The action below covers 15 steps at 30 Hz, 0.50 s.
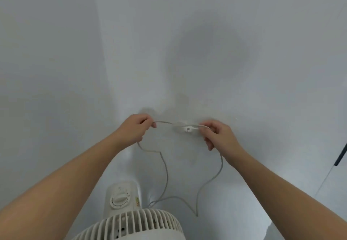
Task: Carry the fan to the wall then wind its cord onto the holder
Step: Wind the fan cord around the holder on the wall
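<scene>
The left forearm [75, 174] and the right forearm [272, 179] are bare and reach forward from the lower corners, coming closer toward the middle. The left hand [138, 128] has its fingers curled and pinches the cord [163, 122] between thumb and fingers. The right hand [218, 135], its back toward the camera, grips the same cord with curled fingers. The two hands are level and somewhat apart.

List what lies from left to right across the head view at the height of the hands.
In order: left hand, holder, right hand, dark rod at the right edge. The cord, held by both hands, spans the holder, so it is left out.
</scene>
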Available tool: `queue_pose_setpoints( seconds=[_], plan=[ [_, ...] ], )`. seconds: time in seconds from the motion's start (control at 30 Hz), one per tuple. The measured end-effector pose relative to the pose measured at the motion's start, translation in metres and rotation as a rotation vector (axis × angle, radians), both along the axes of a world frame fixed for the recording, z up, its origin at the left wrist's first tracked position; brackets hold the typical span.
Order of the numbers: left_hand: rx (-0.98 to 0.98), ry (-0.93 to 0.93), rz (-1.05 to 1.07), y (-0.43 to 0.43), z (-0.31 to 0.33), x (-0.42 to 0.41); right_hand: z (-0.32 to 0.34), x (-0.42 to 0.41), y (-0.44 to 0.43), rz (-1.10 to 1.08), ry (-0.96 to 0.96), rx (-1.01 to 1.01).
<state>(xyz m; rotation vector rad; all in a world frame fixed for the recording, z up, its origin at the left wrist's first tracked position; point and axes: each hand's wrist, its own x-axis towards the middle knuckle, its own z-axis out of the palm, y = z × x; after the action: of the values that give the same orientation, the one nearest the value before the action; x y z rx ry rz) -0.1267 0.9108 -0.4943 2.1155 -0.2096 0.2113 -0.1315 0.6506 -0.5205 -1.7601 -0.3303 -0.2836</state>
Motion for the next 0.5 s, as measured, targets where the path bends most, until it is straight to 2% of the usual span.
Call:
queue_pose_setpoints(
  seconds=[0.1,0.23,0.27,0.37,0.5],
  plan=[
    [-0.113,-0.048,-0.044,-0.025,0.006,0.001,0.012,0.002,0.005,-0.024,-0.018,-0.115],
    [-0.091,0.023,-0.126,-0.022,-0.016,-0.002,0.015,0.011,-0.021,-0.18,0.052,0.206],
    [-0.118,0.064,-0.146,-0.02,-0.023,-0.002,0.014,0.012,-0.026,-0.194,0.054,0.205],
    [-0.207,0.054,-0.099,-0.02,-0.032,0.002,0.008,0.008,-0.024,-0.165,-0.014,-0.092],
    [-0.161,-0.162,0.055,-0.028,-0.014,0.009,0.009,0.005,-0.011,0.021,0.06,-0.331]
  ],
)
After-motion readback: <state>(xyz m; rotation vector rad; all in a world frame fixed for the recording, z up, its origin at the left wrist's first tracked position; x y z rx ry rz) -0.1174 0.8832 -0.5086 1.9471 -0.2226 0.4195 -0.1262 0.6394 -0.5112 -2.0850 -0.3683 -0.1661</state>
